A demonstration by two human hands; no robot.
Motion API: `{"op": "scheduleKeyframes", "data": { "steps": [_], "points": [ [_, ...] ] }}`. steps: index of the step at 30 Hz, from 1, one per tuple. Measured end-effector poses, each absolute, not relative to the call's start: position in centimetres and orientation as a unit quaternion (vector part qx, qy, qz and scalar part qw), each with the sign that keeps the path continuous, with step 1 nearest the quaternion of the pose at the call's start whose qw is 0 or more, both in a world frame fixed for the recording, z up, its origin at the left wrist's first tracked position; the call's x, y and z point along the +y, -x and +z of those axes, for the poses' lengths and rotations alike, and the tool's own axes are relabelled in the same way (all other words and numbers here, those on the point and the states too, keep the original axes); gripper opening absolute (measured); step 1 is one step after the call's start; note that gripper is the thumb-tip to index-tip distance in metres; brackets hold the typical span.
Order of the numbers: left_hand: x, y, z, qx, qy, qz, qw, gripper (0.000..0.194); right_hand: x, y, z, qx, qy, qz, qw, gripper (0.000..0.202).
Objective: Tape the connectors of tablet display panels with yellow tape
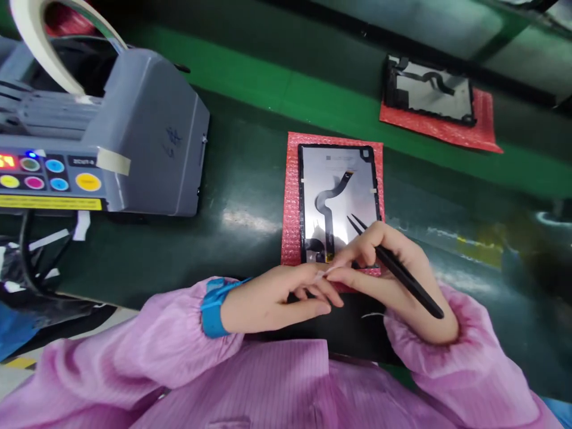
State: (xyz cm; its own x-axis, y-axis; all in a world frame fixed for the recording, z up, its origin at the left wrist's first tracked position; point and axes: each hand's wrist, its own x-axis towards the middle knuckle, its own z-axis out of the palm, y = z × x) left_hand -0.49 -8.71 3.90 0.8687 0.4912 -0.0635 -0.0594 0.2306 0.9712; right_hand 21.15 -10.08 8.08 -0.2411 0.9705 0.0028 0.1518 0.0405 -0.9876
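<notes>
My right hand (388,262) holds black tweezers (409,283) across its palm, their tips pointing up and left over a display panel (353,205). Between its thumb and forefinger is a small whitish strip (325,273), which also touches the index finger of my left hand (281,298). The fingers of my left hand are partly spread and loosely curled, with a blue band (214,307) round the wrist. Just beyond both hands lies the panel, with a black frame and a dark curved flex cable (328,208), on a red bubble-wrap sheet (292,202).
A grey tape dispenser (154,134) with coloured buttons and a large tape roll (42,44) stands on the left. Another framed panel (431,92) rests on red bubble wrap (485,119) at the back right. Black cables (27,262) run below the dispenser on the dark green table (241,179).
</notes>
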Motion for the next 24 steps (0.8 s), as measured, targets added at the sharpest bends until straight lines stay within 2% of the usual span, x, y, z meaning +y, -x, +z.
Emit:
{"op": "scheduleKeyframes", "data": {
  "steps": [3,5,9,12,15,19,24],
  "points": [
    [-8.2,0.3,3.0,0.14,-0.511,0.154,0.834,0.058,-7.3,-22.1,7.1,-0.572,0.515,0.49,0.409,0.048],
    [-7.7,0.7,2.8,0.15,-0.574,0.162,0.788,0.049,-5.3,-22.7,5.7,-0.552,0.529,0.494,0.414,0.049],
    [-6.2,1.1,2.4,0.226,-0.815,0.222,0.484,0.025,-2.4,-22.9,2.8,-0.546,0.521,0.536,0.378,0.051],
    [-4.7,1.0,1.9,0.256,-0.9,0.227,0.27,0.028,-1.6,-22.4,1.9,-0.543,0.535,0.537,0.363,0.058],
    [-3.7,0.8,1.2,0.287,-0.926,0.195,0.146,0.034,-1.7,-22.2,1.6,-0.568,0.554,0.501,0.346,0.058],
    [-3.5,0.7,0.4,0.307,-0.932,0.163,0.099,0.039,-1.8,-22.1,0.9,-0.609,0.561,0.444,0.342,0.054],
    [-3.7,0.8,-0.1,0.302,-0.932,0.18,0.085,0.038,0.1,-21.3,0.5,-0.604,0.594,0.368,0.383,0.057]
  ]
}}
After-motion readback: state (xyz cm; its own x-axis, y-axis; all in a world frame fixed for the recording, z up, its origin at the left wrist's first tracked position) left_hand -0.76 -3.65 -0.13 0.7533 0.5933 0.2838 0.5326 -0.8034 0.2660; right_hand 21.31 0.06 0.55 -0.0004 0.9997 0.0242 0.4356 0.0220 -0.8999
